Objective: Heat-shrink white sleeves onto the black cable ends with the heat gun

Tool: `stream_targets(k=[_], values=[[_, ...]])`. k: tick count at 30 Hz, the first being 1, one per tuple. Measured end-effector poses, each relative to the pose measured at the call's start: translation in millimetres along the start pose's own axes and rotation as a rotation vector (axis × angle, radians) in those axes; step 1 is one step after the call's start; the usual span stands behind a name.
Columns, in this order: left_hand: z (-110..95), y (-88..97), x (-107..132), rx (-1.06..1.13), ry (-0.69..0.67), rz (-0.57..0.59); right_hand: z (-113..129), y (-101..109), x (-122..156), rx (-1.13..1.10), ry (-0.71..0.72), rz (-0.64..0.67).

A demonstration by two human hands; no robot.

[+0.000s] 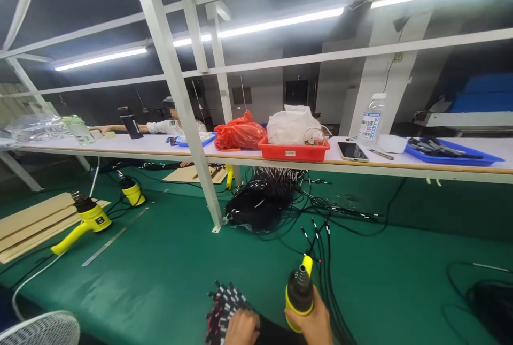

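In the head view, my right hand (318, 321) is wrapped round the body of a yellow and black heat gun (300, 290), its stepped nozzle pointing up and away from me. My left hand (242, 327) lies curled over a thick bundle of black cables (225, 302) at the bottom edge, its fingers closed on them. The bundle's ends carry white and red-black tips and fan out to the left. Just beyond the heat gun, several loose black cables (329, 267) run along the green mat.
A white post (208, 195) stands on the green mat (160, 275). Two more heat guns (90, 219) lie left, near a steel ruler (116, 237). Above, a shelf holds a red tray (294, 151), phone (352, 151) and blue tray (452, 159). A person (172, 123) sits behind.
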State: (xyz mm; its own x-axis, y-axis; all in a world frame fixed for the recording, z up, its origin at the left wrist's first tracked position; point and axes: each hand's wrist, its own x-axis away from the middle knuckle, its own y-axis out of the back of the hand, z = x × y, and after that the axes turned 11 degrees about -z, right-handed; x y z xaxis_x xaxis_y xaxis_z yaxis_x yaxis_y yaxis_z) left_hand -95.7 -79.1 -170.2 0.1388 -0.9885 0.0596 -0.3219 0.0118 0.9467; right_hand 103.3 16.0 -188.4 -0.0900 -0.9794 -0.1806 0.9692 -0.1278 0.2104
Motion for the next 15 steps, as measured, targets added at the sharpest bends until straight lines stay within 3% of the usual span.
stream_targets(k=[7, 15], values=[[30.3, 21.0, 8.8, -0.020, -0.024, 0.083, -4.1, 5.5, 2.0, -0.153, -0.111, 0.099], [43.8, 68.4, 2.7, -0.044, -0.133, 0.175, -10.8, 22.0, 14.8, -0.037, -0.076, -0.021]])
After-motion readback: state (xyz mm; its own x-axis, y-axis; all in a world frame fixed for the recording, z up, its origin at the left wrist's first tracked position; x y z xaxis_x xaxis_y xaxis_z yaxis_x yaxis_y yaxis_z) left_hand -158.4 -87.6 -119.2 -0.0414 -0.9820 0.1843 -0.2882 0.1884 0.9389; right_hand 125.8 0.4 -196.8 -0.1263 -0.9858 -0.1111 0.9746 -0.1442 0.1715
